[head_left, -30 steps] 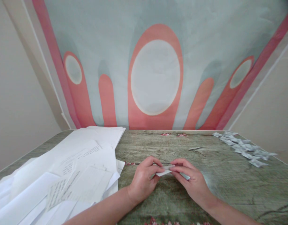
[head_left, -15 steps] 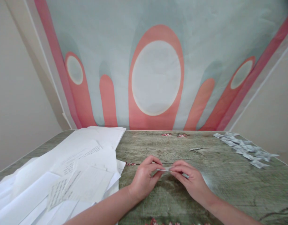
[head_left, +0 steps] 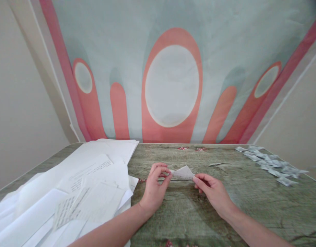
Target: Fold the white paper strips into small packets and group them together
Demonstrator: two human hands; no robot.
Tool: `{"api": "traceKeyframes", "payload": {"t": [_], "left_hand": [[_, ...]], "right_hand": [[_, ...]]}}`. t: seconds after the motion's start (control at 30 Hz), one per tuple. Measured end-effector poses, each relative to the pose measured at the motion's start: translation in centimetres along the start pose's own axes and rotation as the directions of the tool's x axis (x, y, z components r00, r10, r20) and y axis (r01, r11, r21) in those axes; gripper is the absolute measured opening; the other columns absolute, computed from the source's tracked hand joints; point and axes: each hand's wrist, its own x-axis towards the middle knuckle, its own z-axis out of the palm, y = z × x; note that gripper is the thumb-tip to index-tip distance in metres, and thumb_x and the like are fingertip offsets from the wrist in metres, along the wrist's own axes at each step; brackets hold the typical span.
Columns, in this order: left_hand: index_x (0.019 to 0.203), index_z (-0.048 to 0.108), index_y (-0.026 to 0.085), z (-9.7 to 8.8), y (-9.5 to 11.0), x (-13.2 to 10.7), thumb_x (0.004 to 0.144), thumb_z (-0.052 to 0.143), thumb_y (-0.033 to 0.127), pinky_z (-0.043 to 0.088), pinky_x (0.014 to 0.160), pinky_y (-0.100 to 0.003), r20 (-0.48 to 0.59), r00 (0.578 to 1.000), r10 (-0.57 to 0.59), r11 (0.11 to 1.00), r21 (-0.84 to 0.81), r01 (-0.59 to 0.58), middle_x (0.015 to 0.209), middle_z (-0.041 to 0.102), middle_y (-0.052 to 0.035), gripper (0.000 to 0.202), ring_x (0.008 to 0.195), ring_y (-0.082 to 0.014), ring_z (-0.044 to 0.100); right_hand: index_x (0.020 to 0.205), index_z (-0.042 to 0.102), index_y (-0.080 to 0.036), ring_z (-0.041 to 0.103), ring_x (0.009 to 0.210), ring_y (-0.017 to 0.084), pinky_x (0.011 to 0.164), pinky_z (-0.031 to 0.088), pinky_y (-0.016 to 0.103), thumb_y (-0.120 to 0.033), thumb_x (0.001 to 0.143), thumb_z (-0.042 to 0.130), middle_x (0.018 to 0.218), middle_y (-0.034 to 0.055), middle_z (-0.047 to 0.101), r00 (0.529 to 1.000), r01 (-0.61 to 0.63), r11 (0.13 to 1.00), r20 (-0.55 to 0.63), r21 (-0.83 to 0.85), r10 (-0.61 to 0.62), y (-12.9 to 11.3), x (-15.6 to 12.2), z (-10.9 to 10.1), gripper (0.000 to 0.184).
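Note:
A small piece of folded white paper (head_left: 183,173) with a pointed top and faint print is held just above the wooden table. My left hand (head_left: 156,187) pinches its left end between thumb and fingers. The right end is pinched by my right hand (head_left: 211,190), thumb toward me. Between the two hands the paper's middle is in plain sight, while its ends are covered by the fingertips.
Loose white sheets (head_left: 93,171), some printed, spread over the left side of the wood-grain table (head_left: 173,212). Several small folded paper pieces (head_left: 271,163) lie at the far right. A coloured backdrop (head_left: 132,44) stands behind the table's back edge.
The paper has turned from a thin edge-on strip to showing its pointed face. My hands have moved slightly apart, the left one a little up and away.

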Motion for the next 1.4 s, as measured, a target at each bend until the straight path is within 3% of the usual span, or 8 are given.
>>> {"api": "traceKeyframes", "payload": {"t": [0.13,0.23,0.5,0.73,1.13,1.4], "left_hand": [[0.085,0.057,0.018,0.0,-0.5,0.2,0.080,0.058,0.020,0.046,0.074,-0.025,-0.033,0.998,-0.061,0.997,-0.041,0.059,0.097,0.053,-0.0037,0.005,0.086,-0.0143,0.055],[0.081,0.060,0.018,-0.1,-0.6,0.4,0.081,0.058,0.026,0.046,0.071,-0.025,0.008,0.994,-0.108,0.993,-0.046,0.108,0.088,0.056,-0.0030,0.009,0.081,-0.0145,0.055],[0.072,0.059,0.016,0.1,0.1,0.3,0.079,0.059,0.036,0.042,0.065,-0.022,0.013,0.981,-0.193,0.971,-0.139,0.193,0.081,0.054,-0.0017,0.021,0.074,-0.0131,0.051],[0.080,0.056,0.016,0.4,0.0,0.2,0.076,0.061,0.043,0.037,0.058,-0.021,0.118,0.898,-0.424,0.854,-0.278,0.439,0.064,0.055,0.0027,0.028,0.061,-0.0111,0.050],[0.075,0.056,0.016,0.4,0.5,0.5,0.072,0.064,0.045,0.038,0.058,-0.021,0.104,0.878,-0.467,0.816,-0.332,0.473,0.065,0.059,0.0013,0.030,0.063,-0.0124,0.055],[0.071,0.055,0.015,0.2,0.3,0.6,0.068,0.069,0.041,0.036,0.056,-0.020,0.184,0.827,-0.531,0.701,-0.452,0.551,0.062,0.060,0.0008,0.029,0.059,-0.0110,0.054]], "right_hand": [[0.087,0.066,-0.015,0.050,0.054,0.013,0.052,0.039,0.024,-0.051,0.072,0.063,0.061,-0.0001,0.059,1.000,-0.009,1.000,0.000,0.001,0.009,0.1,0.1,0.0,0.040],[0.087,0.066,-0.015,0.050,0.054,0.013,0.052,0.039,0.024,-0.052,0.072,0.063,0.061,-0.0003,0.059,1.000,-0.009,1.000,0.005,0.000,0.009,0.3,0.1,0.0,0.040],[0.087,0.066,-0.015,0.050,0.054,0.013,0.052,0.040,0.024,-0.049,0.073,0.062,0.060,-0.0003,0.059,1.000,0.015,1.000,-0.004,-0.020,-0.015,0.4,-0.1,0.0,0.037],[0.085,0.065,-0.016,0.050,0.053,0.013,0.051,0.039,0.023,-0.050,0.073,0.062,0.059,-0.0013,0.057,0.999,0.031,0.999,0.008,-0.029,-0.031,0.2,-0.1,0.0,0.037],[0.083,0.065,-0.016,0.049,0.052,0.013,0.050,0.039,0.023,-0.050,0.074,0.061,0.058,-0.0011,0.056,0.999,0.045,0.998,0.017,-0.036,-0.044,0.2,-0.1,0.1,0.035],[0.081,0.064,-0.017,0.050,0.055,0.013,0.052,0.040,0.023,-0.046,0.075,0.062,0.060,-0.0016,0.056,0.996,0.075,0.996,0.042,-0.051,-0.073,-0.1,-0.3,0.1,0.030]]}}
